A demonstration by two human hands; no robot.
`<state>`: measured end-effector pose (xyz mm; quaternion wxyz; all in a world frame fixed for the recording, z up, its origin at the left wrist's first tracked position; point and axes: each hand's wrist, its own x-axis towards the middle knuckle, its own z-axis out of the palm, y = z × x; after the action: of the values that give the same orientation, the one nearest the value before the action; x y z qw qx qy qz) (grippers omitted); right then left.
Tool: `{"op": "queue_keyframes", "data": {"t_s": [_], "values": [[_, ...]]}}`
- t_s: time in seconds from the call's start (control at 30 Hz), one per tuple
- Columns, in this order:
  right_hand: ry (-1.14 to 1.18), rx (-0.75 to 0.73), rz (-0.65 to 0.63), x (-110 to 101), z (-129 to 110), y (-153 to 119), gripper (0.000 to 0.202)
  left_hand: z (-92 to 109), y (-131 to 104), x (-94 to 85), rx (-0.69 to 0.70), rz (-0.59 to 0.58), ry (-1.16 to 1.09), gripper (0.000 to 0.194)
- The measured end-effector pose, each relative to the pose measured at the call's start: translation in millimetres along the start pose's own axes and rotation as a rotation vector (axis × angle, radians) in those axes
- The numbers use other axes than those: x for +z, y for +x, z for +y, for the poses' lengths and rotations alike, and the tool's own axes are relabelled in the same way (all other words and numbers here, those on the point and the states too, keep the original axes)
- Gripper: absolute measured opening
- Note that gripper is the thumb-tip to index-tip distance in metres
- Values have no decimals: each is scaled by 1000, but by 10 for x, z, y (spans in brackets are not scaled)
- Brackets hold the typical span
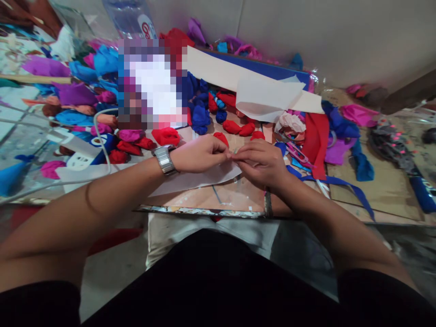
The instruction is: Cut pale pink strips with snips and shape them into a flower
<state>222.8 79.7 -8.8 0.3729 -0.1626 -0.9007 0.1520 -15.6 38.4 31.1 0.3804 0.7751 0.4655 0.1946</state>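
The left hand [200, 153] and right hand [261, 164] meet fingertip to fingertip over white paper [200, 180] on the surface [190, 199], beside red bundles [238, 128]; whether either grip is clenched or grasping something is unclear.

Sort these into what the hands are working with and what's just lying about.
In use:
- left hand and right hand, pinching a small piece
- perhaps the red bundles nearby

Apparently lying about:
- plastic bottle
- white socket block

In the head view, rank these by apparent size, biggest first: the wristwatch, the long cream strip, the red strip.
1. Cream strip, partly covered
2. Red strip
3. Wristwatch, smallest even though it looks nearer the camera
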Motion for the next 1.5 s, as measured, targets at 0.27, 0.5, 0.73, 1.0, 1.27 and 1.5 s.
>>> {"op": "queue_keyframes", "data": {"t_s": [0.27,0.5,0.73,1.0,1.27,1.5], "values": [[-54,23,20,-6,-55,36,5,30,-7,25,-6,48,32,28],[-52,42,3,-3,-48,25,7,43,-12,33,-10,64,-18,28],[-88,76,-11,9,-44,22,6,63,-18,67,-11,112,77,29],[-42,205,-110,37,-28,4,10,81,-42,165,27,226,322,32],[-68,174,-34,43,-38,13,8,95,-47,144,10,239,232,30],[-67,183,-18,39,-53,7,7,76,-28,121,-4,203,103,31]]}}
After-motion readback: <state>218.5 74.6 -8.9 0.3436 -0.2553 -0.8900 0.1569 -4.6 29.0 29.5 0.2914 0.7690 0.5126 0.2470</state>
